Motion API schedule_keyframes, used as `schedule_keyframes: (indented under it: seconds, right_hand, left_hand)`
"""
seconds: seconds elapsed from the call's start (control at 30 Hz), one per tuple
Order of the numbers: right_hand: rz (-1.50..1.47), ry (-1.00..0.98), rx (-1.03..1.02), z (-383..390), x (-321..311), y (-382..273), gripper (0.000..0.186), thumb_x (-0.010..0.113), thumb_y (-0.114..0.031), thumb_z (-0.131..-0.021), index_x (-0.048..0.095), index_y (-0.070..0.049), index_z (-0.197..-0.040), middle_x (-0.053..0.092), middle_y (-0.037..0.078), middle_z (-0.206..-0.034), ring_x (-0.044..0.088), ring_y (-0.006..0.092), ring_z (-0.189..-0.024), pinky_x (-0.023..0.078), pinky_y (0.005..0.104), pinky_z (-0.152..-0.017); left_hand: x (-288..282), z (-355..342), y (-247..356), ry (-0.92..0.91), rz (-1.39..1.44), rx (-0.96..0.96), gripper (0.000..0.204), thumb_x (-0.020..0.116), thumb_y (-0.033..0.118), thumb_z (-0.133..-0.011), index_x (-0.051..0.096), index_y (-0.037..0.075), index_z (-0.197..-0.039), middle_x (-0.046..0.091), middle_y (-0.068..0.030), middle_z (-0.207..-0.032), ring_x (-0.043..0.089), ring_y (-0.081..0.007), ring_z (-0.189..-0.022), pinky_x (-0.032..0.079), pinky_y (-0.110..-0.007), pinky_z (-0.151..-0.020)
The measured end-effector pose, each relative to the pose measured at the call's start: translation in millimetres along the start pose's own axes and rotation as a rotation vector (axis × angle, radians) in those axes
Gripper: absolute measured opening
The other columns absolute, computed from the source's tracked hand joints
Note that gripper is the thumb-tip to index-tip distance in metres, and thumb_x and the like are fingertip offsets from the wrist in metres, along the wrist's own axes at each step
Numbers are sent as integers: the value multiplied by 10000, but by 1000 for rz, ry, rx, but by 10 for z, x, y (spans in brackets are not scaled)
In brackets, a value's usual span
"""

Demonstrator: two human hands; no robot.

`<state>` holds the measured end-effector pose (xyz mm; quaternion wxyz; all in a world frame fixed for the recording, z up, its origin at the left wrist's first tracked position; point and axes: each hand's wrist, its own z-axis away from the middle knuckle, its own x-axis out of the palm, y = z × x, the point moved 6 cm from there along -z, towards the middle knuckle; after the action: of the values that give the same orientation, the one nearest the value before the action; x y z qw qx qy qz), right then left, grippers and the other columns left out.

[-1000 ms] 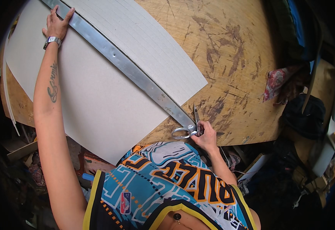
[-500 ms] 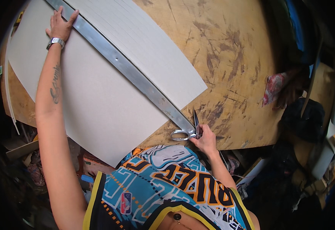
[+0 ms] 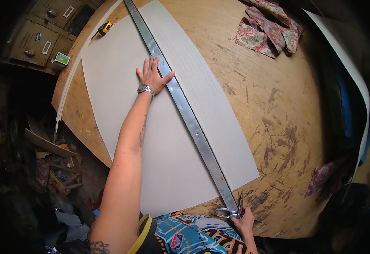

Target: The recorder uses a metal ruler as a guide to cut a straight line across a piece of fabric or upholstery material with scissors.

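A long metal straightedge point(image 3: 185, 109) lies diagonally across a pale grey sheet point(image 3: 106, 72) with curved long sides, on the scuffed plywood table point(image 3: 278, 135). My left hand point(image 3: 153, 77) presses beside and onto the straightedge with fingers spread, a steel watch on the wrist. At the straightedge's near end, past the sheet's lower edge, my right hand point(image 3: 244, 220) grips metal scissors point(image 3: 240, 201), their blades pointing away from me. Whether its fingers also touch the straightedge is hard to tell.
A yellow-black tape measure point(image 3: 104, 28) and pale strips point(image 3: 59, 108) lie at the table's left edge, beside metal drawers point(image 3: 32, 42). Floral fabric pieces point(image 3: 265, 34) lie at the back right. A curled white sheet point(image 3: 360, 84) stands at the far right; scrap boards point(image 3: 49, 144) clutter below left.
My view has swung up and leftward, bringing the drawers, tape measure and upper fabric into sight. Both hands keep about the same places on the straightedge and scissors.
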<state>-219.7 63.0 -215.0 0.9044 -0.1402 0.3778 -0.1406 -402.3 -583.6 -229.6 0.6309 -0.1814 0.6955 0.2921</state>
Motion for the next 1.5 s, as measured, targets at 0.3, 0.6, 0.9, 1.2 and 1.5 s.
schedule_keyframes:
  seconds: [0.3,0.6,0.9,1.2,1.5]
  right_hand:
    - [78,38,-117,36,6,37,590,891,-186,-565,557,-36,-1027,612,140,-860,622,323,-770,500,401,-685]
    - [49,10,-126,-9,-41,-9,580,870,-193,-595,550,-47,-1057,612,136,-899,622,329,-795,501,405,-697]
    - [-148,121,-89,3,-664,-377,618,777,-89,-631,550,-67,-1205,522,21,-715,499,115,-621,443,269,-576]
    - [-196,309,-776,-1351,-1748,-2749,337,570,-103,-883,577,-10,-1207,509,83,-695,493,196,-658,434,320,-638]
    - [267,328,-1241,-3352,-1417,-6927,314,561,-171,-890,638,-118,-1190,679,194,-894,642,364,-816,496,424,-733]
  left_hand:
    - [64,4,44,20,-9,11,1057,505,808,-722,255,150,-1510,167,-135,-1594,126,-290,-1476,13,-613,-1133]
    - [-414,-191,202,-250,-309,113,1072,559,821,-674,331,154,-1481,283,-66,-1560,386,-283,-1356,182,-609,-1108]
    - [-509,-488,344,-488,-486,111,1234,777,730,-491,357,41,-1424,428,-131,-1421,424,-308,-1301,261,-578,-1064]
    - [-344,-549,149,-542,-423,170,1435,768,768,-468,183,-62,-1481,136,-229,-1573,127,-367,-1461,149,-630,-1128]
    - [-421,-439,348,-541,-355,209,1409,750,759,-504,166,-80,-1474,149,-227,-1570,153,-318,-1464,270,-688,-1045]
